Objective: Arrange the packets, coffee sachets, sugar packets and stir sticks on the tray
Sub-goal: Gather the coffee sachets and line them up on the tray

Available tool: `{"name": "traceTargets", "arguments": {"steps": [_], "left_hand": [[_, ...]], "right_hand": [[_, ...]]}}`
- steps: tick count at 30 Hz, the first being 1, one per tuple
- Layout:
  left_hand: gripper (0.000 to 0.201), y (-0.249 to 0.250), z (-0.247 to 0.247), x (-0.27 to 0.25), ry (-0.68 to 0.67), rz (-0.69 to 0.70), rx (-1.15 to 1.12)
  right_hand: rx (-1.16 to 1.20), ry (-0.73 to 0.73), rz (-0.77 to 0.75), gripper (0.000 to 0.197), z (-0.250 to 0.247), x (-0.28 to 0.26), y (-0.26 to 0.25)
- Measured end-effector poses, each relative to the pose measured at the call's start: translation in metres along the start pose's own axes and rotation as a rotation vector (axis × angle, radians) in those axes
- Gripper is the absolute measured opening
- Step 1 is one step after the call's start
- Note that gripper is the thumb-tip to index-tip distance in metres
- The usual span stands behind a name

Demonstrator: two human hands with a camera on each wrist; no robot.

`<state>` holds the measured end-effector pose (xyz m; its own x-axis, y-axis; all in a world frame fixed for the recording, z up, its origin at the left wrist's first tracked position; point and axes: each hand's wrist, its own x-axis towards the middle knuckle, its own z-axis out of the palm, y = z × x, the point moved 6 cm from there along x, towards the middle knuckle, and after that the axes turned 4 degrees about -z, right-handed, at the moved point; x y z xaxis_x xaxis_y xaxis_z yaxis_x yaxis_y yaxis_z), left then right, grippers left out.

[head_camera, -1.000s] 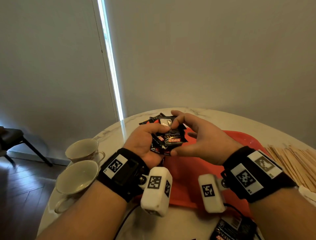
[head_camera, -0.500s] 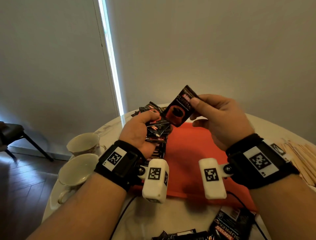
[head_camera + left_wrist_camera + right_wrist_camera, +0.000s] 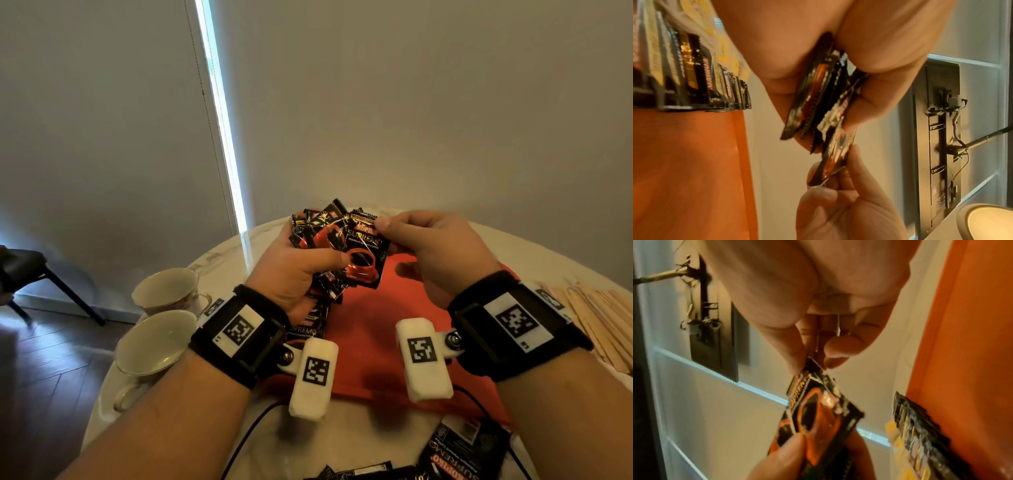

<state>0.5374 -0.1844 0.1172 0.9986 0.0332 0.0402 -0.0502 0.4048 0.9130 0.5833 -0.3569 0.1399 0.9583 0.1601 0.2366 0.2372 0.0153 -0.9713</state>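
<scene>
My left hand (image 3: 318, 255) grips a fanned bundle of black-and-red coffee sachets (image 3: 318, 233) above the far left part of the orange-red tray (image 3: 376, 342). My right hand (image 3: 385, 228) pinches the top corner of one coffee sachet (image 3: 366, 260) between thumb and forefinger. That sachet lies against the front of the bundle, and my left thumb rests on its lower half. The left wrist view shows the bundle (image 3: 818, 97) edge-on, with the pinched sachet (image 3: 836, 155) sticking out. In the right wrist view the pinched sachet (image 3: 818, 407) hangs from my fingertips (image 3: 797, 363).
Wooden stir sticks (image 3: 603, 318) lie right of the tray. Two white cups (image 3: 161, 308) stand at the left table edge. More sachets (image 3: 462, 455) lie near the front edge. A row of upright sachets and yellow packets (image 3: 694, 73) stands by the tray.
Both hands have lifted off the tray. The right hand pulled one sachet up and apart, then brought it back against the bundle, where the left thumb now covers it.
</scene>
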Motion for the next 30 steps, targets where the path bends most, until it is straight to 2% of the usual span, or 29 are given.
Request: {"name": "traceTargets", "arguments": {"steps": [3,10,12,15,17,21,25,30], "left_hand": [[0.078,0.0,-0.005,0.0,0.004,-0.034,-0.016],[0.075,-0.003,-0.01,0.002,0.047,-0.072,-0.076],[0.072,-0.003,-0.012,0.004,0.056,-0.075,-0.092],[0.072,-0.005,-0.018,0.007,0.094,-0.077,-0.117],[0.07,-0.008,-0.018,0.009,0.093,-0.067,-0.114],[0.058,-0.011,-0.02,0.012,0.137,-0.011,-0.094],[0.049,-0.006,-0.026,0.013,0.234,0.061,-0.049],[0.054,-0.003,-0.032,0.014,0.32,0.133,-0.038]], "right_hand": [[0.131,-0.037,0.101,0.011,0.006,-0.001,0.004],[0.095,0.061,0.097,0.03,0.004,-0.003,0.011],[0.096,0.002,0.108,0.028,0.007,-0.004,0.01],[0.101,-0.126,0.132,0.011,0.017,-0.008,0.01],[0.109,-0.138,0.147,0.016,0.02,-0.008,0.014],[0.168,-0.054,0.212,0.017,0.018,-0.005,0.027],[0.289,0.115,0.315,0.014,-0.001,0.008,0.048],[0.127,0.226,0.466,0.006,-0.018,0.036,0.077]]}}
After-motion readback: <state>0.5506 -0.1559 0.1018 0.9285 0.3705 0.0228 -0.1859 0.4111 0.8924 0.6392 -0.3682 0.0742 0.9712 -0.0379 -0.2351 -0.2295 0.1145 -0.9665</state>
